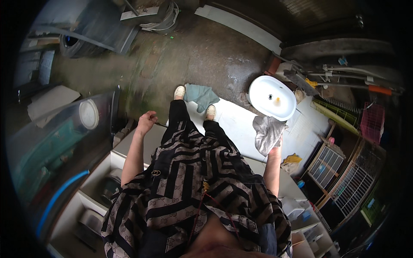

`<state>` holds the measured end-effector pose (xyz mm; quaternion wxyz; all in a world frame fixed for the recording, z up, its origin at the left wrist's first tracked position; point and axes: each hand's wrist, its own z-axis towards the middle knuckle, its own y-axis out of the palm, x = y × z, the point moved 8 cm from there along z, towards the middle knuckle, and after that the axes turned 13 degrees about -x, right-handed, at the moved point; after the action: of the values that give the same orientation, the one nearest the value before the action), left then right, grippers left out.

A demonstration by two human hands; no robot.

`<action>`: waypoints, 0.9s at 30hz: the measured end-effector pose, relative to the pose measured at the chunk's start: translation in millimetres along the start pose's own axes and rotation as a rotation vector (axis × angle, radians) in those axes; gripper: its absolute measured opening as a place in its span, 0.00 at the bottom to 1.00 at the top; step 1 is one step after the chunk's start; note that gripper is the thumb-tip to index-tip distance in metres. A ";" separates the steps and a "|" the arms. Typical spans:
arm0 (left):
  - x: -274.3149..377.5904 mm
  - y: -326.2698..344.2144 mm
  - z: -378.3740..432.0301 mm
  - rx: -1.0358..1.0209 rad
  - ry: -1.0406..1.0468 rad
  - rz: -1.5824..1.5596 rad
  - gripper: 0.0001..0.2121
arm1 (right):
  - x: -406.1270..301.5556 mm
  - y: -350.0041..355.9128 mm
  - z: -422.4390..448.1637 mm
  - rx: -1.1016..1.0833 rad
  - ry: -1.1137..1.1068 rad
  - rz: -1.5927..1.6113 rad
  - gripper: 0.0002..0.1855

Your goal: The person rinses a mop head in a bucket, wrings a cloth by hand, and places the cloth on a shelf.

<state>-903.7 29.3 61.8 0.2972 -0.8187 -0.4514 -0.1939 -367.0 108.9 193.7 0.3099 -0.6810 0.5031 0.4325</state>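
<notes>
A crumpled grey cloth (267, 133) hangs from my right hand (276, 149), which grips it near one edge; the cloth hides most of the fingers. Just beyond it stands a white oval washbasin (258, 96) with a drain hole and a yellowish patch inside. The cloth overlaps the basin's near rim in the picture; whether they touch I cannot tell. My left hand (147, 122) hangs out to the left, empty, its fingers loosely bent. A teal cloth (201, 95) lies on the floor between my shoes.
A white panel (235, 129) lies underfoot, on a wet concrete floor (206, 58). Wire cages (348, 190) and long-handled tools (345, 84) line the right side. At left are a blue hose (59, 200), a white round lid (89, 114) and a tire (72, 48).
</notes>
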 end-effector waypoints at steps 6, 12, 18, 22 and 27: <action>33.2 -61.9 50.6 -0.053 0.083 0.168 0.14 | -59.3 65.5 26.0 0.026 0.022 -1.129 0.04; 49.4 -125.4 94.4 -0.068 0.109 0.230 0.12 | -76.0 92.4 32.9 0.178 0.052 -1.063 0.05; 30.5 -144.9 109.5 -0.023 0.088 0.153 0.13 | -6.9 55.3 29.6 0.355 -0.010 -0.048 0.06; 44.8 -131.3 111.4 -0.092 0.075 0.174 0.14 | -50.9 57.6 23.0 0.373 -0.063 -0.183 0.07; 51.8 -114.1 98.8 -0.148 0.063 0.199 0.14 | -52.6 51.4 10.7 0.309 0.062 -1.021 0.08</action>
<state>-969.6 174.5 53.7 0.2678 -0.8727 -0.3430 -0.2216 -425.3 124.5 237.1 0.5627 -0.7979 0.1747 0.1274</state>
